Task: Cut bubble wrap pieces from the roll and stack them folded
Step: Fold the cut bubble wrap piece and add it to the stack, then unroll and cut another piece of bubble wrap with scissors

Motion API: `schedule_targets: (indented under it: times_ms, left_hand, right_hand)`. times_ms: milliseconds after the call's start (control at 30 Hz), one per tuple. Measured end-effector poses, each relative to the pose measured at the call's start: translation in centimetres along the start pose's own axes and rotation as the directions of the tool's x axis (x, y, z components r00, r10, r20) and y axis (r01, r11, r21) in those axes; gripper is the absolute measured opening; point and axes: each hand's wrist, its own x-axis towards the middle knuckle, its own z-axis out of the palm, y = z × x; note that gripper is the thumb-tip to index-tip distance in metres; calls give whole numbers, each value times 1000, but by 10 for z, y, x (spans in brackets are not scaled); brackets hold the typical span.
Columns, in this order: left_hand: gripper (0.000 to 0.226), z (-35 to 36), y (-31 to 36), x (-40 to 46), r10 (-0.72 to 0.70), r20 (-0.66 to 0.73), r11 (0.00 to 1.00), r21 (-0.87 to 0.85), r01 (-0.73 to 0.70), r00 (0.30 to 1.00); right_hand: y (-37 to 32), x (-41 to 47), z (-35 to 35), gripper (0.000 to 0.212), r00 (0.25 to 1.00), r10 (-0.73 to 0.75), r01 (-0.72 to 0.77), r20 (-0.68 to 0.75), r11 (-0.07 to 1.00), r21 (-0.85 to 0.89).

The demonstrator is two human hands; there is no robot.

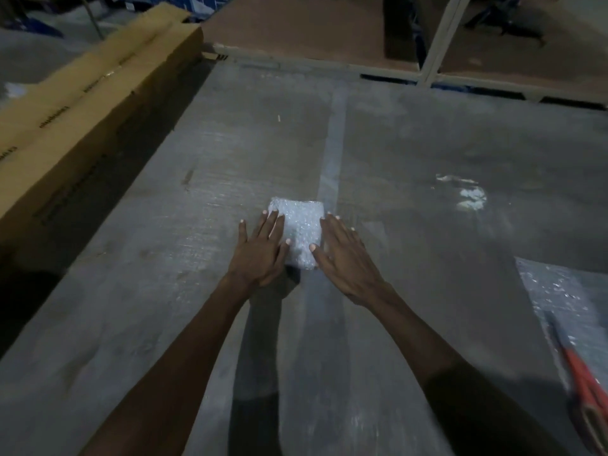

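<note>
Head view, from above: one folded bubble wrap piece (301,230), a small rounded rectangle of clear, whitish, dimpled plastic film in several layers, lies flat on the grey work surface (411,153). Two bare hands flank it. Left hand (261,250) rests with straight, slightly spread fingers on the piece's left edge, the thumb lying on the film. Right hand (343,258) rests likewise on the right edge, fingers straight and together, thumb tip on the film; neither hand curls round or pinches anything, both lying flat and wide. Two forearms run back from the piece toward the viewer. To the right of the piece and nearer the viewer, at the frame's edge, a sheet of loose bubble wrap (559,294) lies spread, glossy and pebbled; on it rests one long tool with red handles (584,383), blurred, its type uncertain. To the left of the piece, one long brown cardboard box (82,103) of matte corrugated board lies along the surface's edge. Beyond the piece, brown board shelving (312,31) with one pale upright post (441,41).
</note>
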Motion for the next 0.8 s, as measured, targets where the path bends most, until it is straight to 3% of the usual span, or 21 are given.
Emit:
schedule_targets:
  times_ms: [200,400,600,800]
  left_hand:
    - [75,21,83,-79,100,-13,987,-127,-101,995]
    - [67,65,179,-140,192,-33,947,-257,-194,981]
    - [67,101,275,-173,262,-114,919,-274,-283,958]
    - [76,131,401,-182,227,-73,950,-202,-237,971]
  right_hand:
    - [38,-116,-29,70,996,90,-89,3,993,-73]
    - [84,-237,-48,71,976,203,-214,-82,967,-142]
    - [141,-333,-72,69,954,236,-261,-186,957,-126]
    - [213,-411,-131,57,922,167,-222,-350,967,-123]
